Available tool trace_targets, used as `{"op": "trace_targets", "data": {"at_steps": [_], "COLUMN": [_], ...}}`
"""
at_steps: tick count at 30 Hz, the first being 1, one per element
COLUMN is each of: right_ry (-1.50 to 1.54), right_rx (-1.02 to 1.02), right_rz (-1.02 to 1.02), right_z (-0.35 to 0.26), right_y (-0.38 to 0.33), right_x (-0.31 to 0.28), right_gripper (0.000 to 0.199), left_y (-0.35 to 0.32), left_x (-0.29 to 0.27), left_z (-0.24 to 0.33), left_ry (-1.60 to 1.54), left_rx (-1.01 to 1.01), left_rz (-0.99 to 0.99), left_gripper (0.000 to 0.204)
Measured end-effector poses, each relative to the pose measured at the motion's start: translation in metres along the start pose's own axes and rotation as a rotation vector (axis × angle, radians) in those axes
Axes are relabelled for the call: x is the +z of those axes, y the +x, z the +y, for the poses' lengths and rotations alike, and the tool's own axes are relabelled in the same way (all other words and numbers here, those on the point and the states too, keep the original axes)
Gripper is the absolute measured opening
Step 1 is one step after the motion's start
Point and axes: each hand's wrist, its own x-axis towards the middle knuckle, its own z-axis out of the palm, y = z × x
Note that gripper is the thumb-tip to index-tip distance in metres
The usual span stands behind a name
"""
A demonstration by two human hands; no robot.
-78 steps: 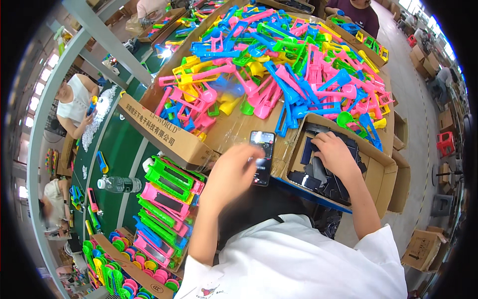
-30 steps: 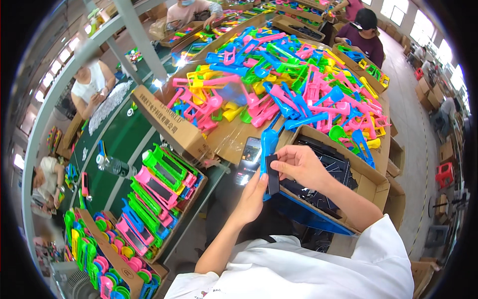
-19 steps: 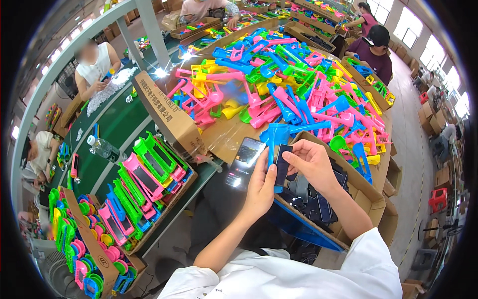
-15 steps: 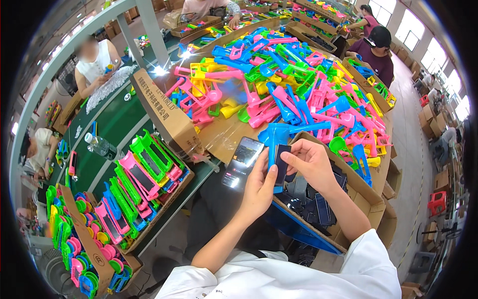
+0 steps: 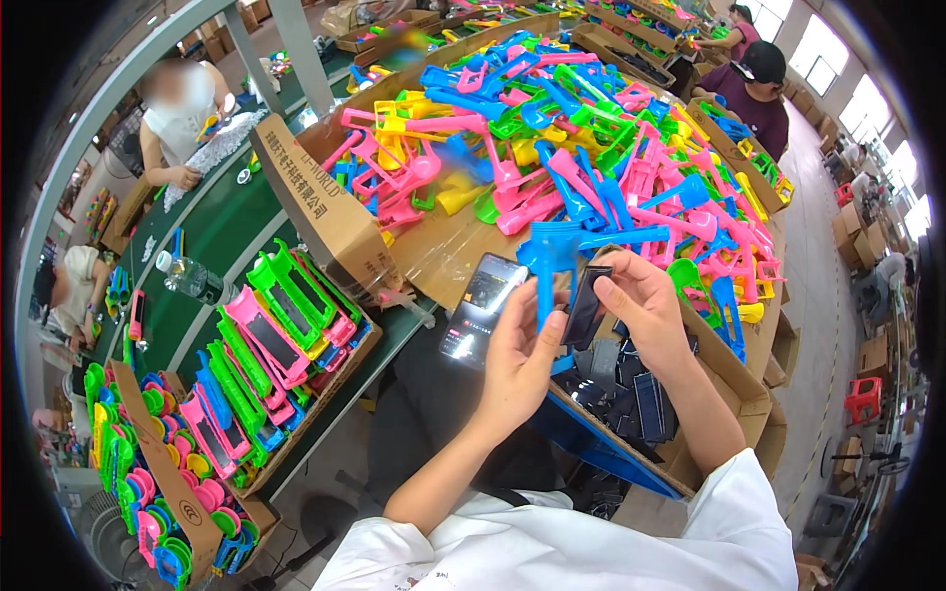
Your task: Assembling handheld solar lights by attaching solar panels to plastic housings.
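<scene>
My left hand is closed around a blue plastic frame piece, held upright in front of me. In my right hand a small dark rectangular panel is gripped between thumb and fingers, tilted beside the blue piece. Whether the two touch I cannot tell. Under my hands is a carton with many similar dark panels in it. A phone with a lit screen lies beside my left hand.
Ahead spreads a big heap of pink, blue, green and yellow plastic pieces on cardboard. At left, boxes hold pieces with dark panels and round-ended pieces. A clear bottle lies on the green conveyor. Co-workers sit nearby.
My right hand has moved right and up, bringing the dark panel away from the blue piece's front and turning it. My left hand still holds the blue piece.
</scene>
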Motion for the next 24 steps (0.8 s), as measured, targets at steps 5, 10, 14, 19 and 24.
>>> {"op": "trace_targets", "data": {"at_steps": [5, 10, 14, 19, 24], "right_ry": [-0.011, -0.031, -0.056, -0.042, 0.265], "right_rx": [0.036, 0.221, 0.148, -0.169, -0.268], "right_rz": [-0.153, -0.215, -0.013, 0.721, 1.4], "right_z": [-0.017, -0.042, -0.078, -0.097, -0.014], "right_y": [-0.004, -0.002, -0.058, -0.217, -0.417], "right_x": [-0.011, -0.004, -0.05, -0.149, -0.249], "right_gripper": [0.023, 0.031, 0.031, 0.024, 0.024], "left_y": [0.001, 0.004, -0.001, -0.014, -0.015], "left_x": [0.007, 0.001, 0.016, -0.01, -0.025], "left_z": [0.008, 0.011, 0.017, 0.019, 0.026], "left_ry": [-0.028, -0.02, 0.225, 0.312, 0.301], "left_rx": [0.009, 0.044, 0.08, 0.086, 0.096], "left_rz": [0.032, 0.018, -0.045, -0.017, 0.031], "left_gripper": [0.048, 0.05, 0.041, 0.029, 0.023]}}
